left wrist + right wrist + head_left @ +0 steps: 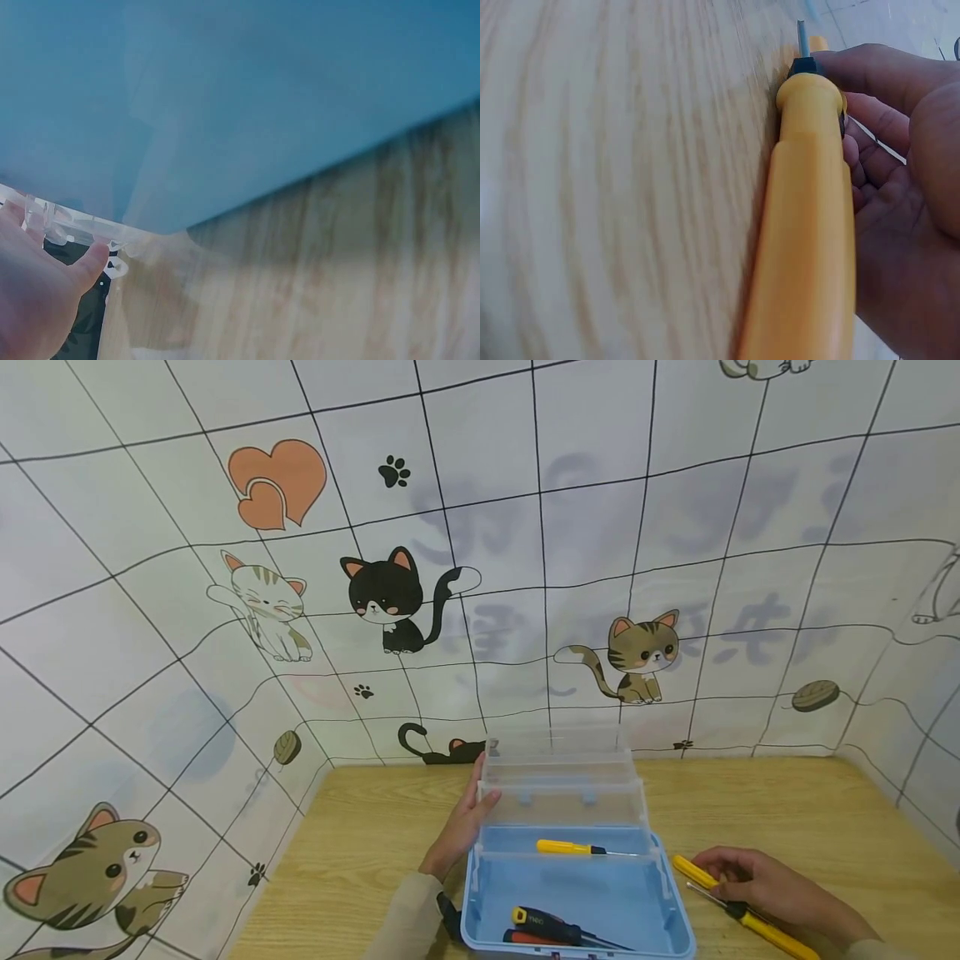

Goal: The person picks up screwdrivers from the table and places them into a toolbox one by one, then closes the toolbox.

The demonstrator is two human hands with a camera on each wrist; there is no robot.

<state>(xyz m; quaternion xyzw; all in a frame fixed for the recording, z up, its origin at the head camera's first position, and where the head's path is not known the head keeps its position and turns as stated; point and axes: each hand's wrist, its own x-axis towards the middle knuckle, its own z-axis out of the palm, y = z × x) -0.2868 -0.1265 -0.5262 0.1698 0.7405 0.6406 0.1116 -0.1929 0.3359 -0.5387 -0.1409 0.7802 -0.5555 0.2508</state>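
Observation:
A light-blue toolbox stands with its clear lid raised. My left hand grips the lid's left edge, thumb on the near side. Inside the box are a yellow-handled screwdriver toward the back, and a black-and-yellow screwdriver beside a red handle at the front. To the right of the box, my right hand pinches a yellow screwdriver handle, its shaft hidden by the hand. Another yellow screwdriver lies alongside, its tip pointing toward the box.
The wooden table runs back to a wall covering printed with cats and grid lines. In the left wrist view, the box's blue side fills the upper part, with wood grain below.

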